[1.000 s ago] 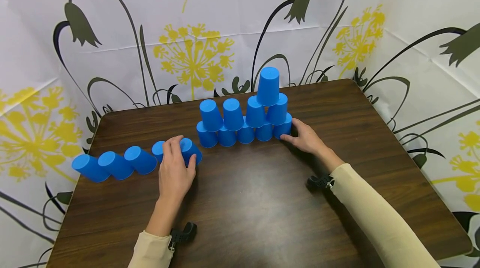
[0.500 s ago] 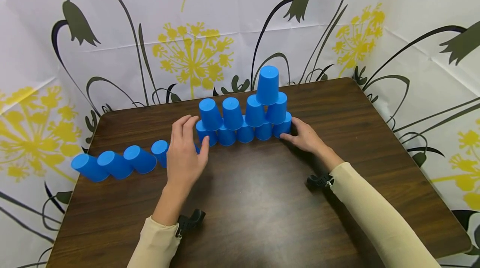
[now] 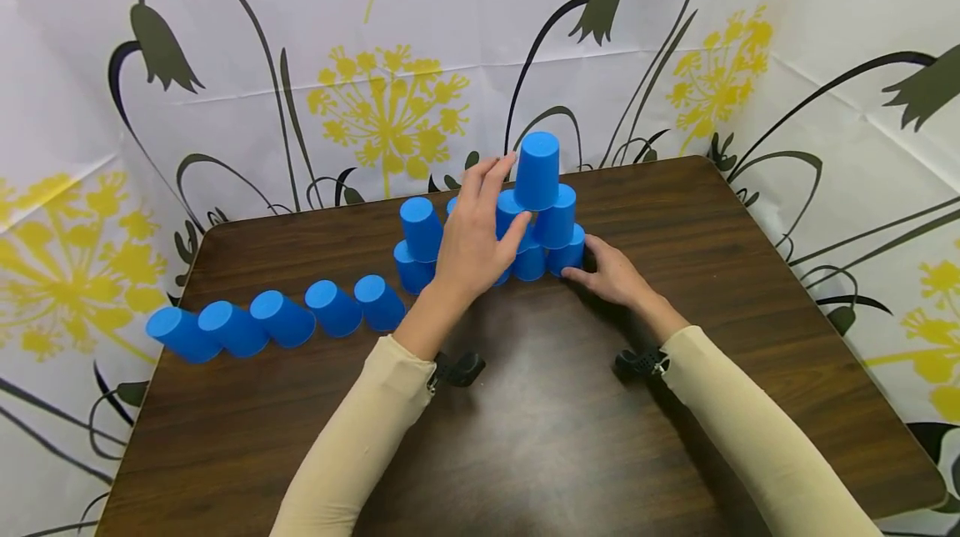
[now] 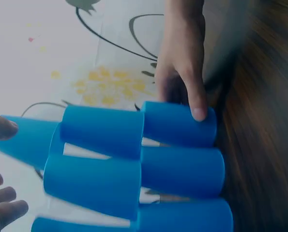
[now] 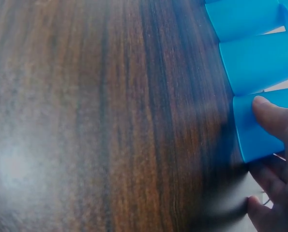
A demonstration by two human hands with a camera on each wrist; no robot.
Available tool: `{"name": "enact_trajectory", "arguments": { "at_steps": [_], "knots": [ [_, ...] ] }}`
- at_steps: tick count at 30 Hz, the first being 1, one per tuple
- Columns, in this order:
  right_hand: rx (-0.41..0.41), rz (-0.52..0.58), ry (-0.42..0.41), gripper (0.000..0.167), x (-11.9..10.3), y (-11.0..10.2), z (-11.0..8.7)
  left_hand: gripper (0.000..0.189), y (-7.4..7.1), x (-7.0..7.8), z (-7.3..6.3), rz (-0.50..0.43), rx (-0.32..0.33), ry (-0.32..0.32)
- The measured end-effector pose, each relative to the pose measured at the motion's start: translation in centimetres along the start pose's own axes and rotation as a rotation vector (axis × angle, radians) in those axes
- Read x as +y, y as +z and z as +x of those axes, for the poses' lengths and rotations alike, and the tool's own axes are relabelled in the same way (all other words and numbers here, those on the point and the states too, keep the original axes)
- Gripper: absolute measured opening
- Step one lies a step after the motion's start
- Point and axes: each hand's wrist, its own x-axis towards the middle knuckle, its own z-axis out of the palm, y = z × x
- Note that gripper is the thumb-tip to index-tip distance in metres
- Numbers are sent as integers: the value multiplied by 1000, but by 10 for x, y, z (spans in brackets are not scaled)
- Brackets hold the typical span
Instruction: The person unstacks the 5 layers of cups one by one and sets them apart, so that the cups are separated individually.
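Upside-down blue plastic cups stand stacked in tiers on the table. My left hand (image 3: 476, 241) is raised in front of the stack, fingers spread beside the topmost cup (image 3: 537, 170). In the left wrist view, that hand's fingertips (image 4: 13, 208) stay apart from the top cup (image 4: 30, 142). Its palm and fingers hide part of the middle cups in the head view. My right hand (image 3: 617, 277) holds the bottom-row cup (image 3: 564, 258) at the right end. In the right wrist view, its thumb lies on the front of that cup (image 5: 252, 133), other fingers round the far side.
Several more upside-down cups (image 3: 281, 318) stand in a slanting row at the left on the dark wooden table (image 3: 555, 429). Behind the table hangs a white cloth (image 3: 457, 12) with a flower print.
My left hand has left the cup row, moving right and up past the stack's left end to the top cup. My right hand stays at the end cup. The cups have not moved.
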Motion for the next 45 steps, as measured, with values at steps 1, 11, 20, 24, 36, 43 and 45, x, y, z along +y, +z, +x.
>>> {"name": "enact_trajectory", "arguments": {
  "at_steps": [1, 11, 20, 24, 36, 43, 45],
  "knots": [
    [-2, 1, 1, 69, 0, 0, 0, 71, 4, 1, 5, -7, -4, -9],
    [-14, 9, -1, 70, -1, -2, -1, 58, 30, 12, 33, -20, 25, -59],
    [-7, 7, 1, 69, 0, -2, -1, 48, 36, 6, 34, -59, 63, -51],
    [-6, 4, -5, 69, -1, -1, -1, 48, 29, 3, 31, -89, 95, -24],
    [7, -9, 10, 68, -1, -2, -2, 52, -44, -5, -27, -186, 172, 7],
    [6, -10, 2, 69, -1, -1, -2, 58, -122, -12, -93, -72, 270, -131],
    [6, -9, -3, 69, -1, 0, -2, 60, -145, -25, -116, 7, 322, -192]
  ]
}}
